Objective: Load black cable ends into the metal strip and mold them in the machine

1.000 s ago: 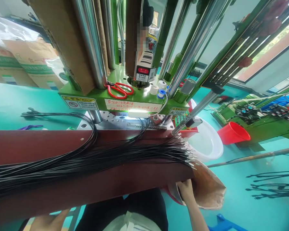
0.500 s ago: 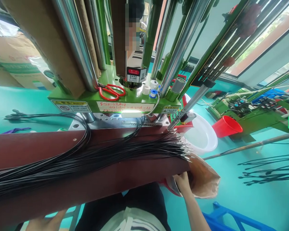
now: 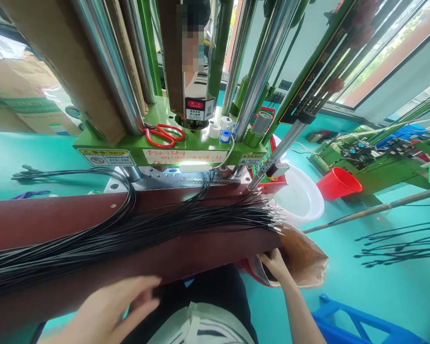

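Observation:
My left hand [image 3: 120,306] hovers over the near edge of the brown board [image 3: 215,258], smeared a little by motion. Its thumb and fingers are apart and nothing shows between them. Low at the board's right end, my right hand [image 3: 275,263] reaches to the mouth of a brown paper bag [image 3: 310,260]; its fingertips are hidden, so I cannot see what it holds. A long bundle of black cables [image 3: 157,229] with silvery metal tips lies across the board. Some cables run up into the metal plate [image 3: 157,181] of a green machine [image 3: 129,141].
Red-handled scissors [image 3: 165,136] and small white and blue spools [image 3: 225,136] rest on the machine. To the right are a white tub [image 3: 315,203], a red bucket [image 3: 338,184], a blue stool [image 3: 358,320] and hanging black cables [image 3: 397,251]. Polished columns [image 3: 258,71] rise above the machine.
My left hand has risen from below the board's near edge and moved right, above it. My right hand stays by the paper bag, with only a slight shift.

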